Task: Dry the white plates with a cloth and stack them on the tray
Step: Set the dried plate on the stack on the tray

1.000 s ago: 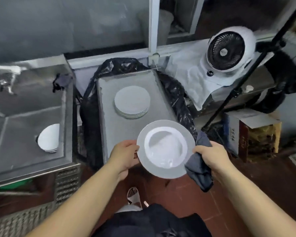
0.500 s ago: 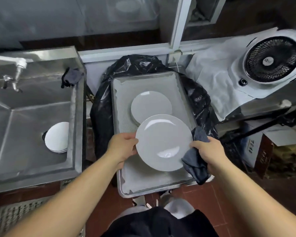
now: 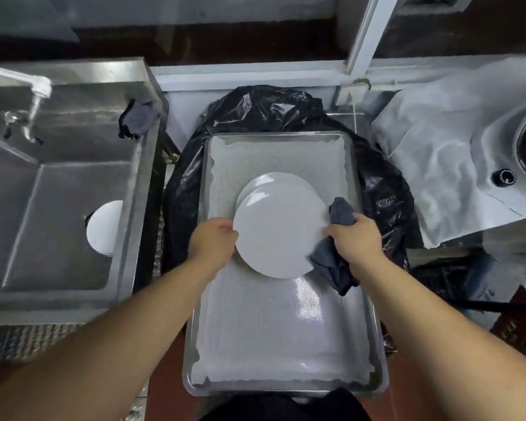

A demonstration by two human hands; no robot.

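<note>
Now both hands are carrying the round white ceramic plate [image 3: 278,235] by its opposite edges: the left hand [image 3: 212,243] is pinching the left rim with curled fingers, and the right hand [image 3: 357,243] is gripping the right rim together with the crumpled dark grey cloth [image 3: 331,258], which is hanging below the palm. The plate is lying roughly flat and is overlapping the near part of the stack of round white plates [image 3: 268,185] sitting around the middle of the rectangular steel tray [image 3: 357,183] with its pale mesh liner. Whether it is already touching the stack cannot be told.

The stack is lying just beyond the grip, toward the tray's far edge, so the coming move probably turns on sliding the plate a little farther away until the rims line up. Neither hand is nearer; they are flanking the plate evenly.

Compared with half a second ago, the plate is sitting farther over the stack, hiding more of it, and the hands have travelled forward with it. More round white plates [image 3: 105,229] are waiting in the steel sink [image 3: 58,208], well apart on the left.
</note>
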